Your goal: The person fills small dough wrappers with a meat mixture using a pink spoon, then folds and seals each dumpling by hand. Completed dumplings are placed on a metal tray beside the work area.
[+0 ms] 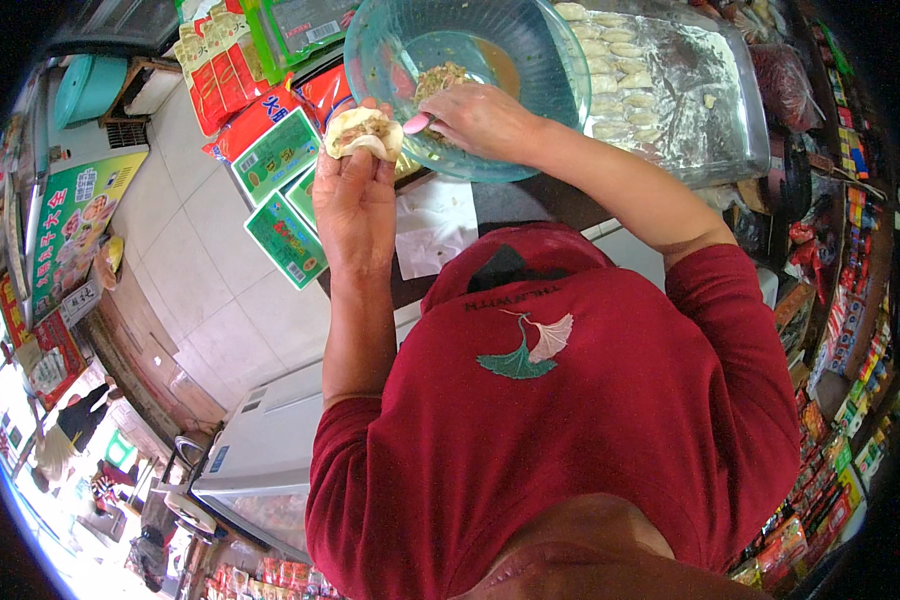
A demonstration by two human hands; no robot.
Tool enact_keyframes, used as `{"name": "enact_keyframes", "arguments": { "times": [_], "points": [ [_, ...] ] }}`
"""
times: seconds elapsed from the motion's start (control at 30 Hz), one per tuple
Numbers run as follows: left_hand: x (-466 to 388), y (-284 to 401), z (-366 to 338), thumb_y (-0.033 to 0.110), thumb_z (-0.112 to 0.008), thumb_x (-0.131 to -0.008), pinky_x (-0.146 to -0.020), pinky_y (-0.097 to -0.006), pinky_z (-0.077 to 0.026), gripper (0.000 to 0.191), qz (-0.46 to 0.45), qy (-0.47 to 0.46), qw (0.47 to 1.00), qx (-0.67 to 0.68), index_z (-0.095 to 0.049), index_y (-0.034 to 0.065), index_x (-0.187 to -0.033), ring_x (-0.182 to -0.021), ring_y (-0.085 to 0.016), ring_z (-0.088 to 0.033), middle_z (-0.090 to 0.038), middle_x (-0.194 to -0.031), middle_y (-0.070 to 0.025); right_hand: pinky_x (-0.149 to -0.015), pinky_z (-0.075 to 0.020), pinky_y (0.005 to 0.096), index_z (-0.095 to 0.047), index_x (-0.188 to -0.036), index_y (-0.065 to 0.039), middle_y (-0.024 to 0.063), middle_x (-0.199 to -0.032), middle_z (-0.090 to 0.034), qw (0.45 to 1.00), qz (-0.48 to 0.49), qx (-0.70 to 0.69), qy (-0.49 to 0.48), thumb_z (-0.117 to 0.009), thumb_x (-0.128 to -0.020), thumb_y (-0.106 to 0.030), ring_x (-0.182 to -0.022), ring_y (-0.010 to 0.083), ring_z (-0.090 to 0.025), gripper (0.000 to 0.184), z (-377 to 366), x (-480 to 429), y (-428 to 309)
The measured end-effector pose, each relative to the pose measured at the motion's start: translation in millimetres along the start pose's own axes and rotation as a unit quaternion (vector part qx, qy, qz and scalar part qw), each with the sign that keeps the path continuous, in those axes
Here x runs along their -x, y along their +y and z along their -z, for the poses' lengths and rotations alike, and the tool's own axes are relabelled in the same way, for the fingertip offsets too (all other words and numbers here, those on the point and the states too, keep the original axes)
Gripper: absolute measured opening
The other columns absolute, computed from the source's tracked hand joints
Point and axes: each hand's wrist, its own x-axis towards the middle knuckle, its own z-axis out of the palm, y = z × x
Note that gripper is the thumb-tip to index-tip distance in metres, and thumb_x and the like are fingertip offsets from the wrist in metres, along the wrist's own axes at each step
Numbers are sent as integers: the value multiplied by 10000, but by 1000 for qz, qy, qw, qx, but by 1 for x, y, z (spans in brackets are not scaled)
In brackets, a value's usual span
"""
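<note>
On the fingers of my left hand [356,187] rests a round dumpling wrapper [390,139], with my thumb on its near edge. Minced filling [356,135] lies on the wrapper, which is unsealed. My right hand [476,120] grips a pink utensil [418,123], probably a spoon, whose far part is hidden. That hand is over a large clear bluish bowl [570,97]. More minced filling [439,79] sits inside the bowl, beside some brownish liquid [495,67].
Right of the bowl, a floured tray [690,90] holds rows of folded dumplings [630,80]. Green printed packages [285,240] and red packets [225,75] lie to the left. White paper [435,225] is near my body. Packed shelves [847,300] line the right side.
</note>
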Motion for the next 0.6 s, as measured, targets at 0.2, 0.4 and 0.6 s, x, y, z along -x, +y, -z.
{"name": "enact_keyframes", "arguments": {
  "times": [0.2, 0.4, 0.6],
  "points": [
    [0, -2, -1, -30, -493, -969, -1089, -409, -429, 427, 0, -14, 1000, 4, -435, 3, -1391, -1275, -302, -521, -518, -1375, -168, -816, -525, 448, -644, -1082, -49, 144, -992, -683, 1000, -14, -17, -5, -643, -893, -142, -939, 346, -654, 210, 9, 9, -2],
    [1, -4, -8, 7, -501, -961, -1116, -411, -407, 464, -1, -20, 999, -26, -399, -29, -1412, -1320, -300, -478, -470, -1430, -183, -839, -528, 395, -641, -1132, -42, 143, -1035, -691, 998, -53, -36, 30, -656, -899, -139, -956, 311, -664, 253, 20, 6, -15],
    [2, -10, -22, -1, -501, -962, -1121, -443, -386, 452, -12, -42, 999, 19, -399, -10, -1402, -1321, -309, -464, -469, -1418, -178, -882, -487, 247, -549, -1230, 27, 41, -1099, -636, 873, -245, -412, 88, -671, -923, -76, -985, 76, -576, 346, 42, 22, -62]
  ]
}}
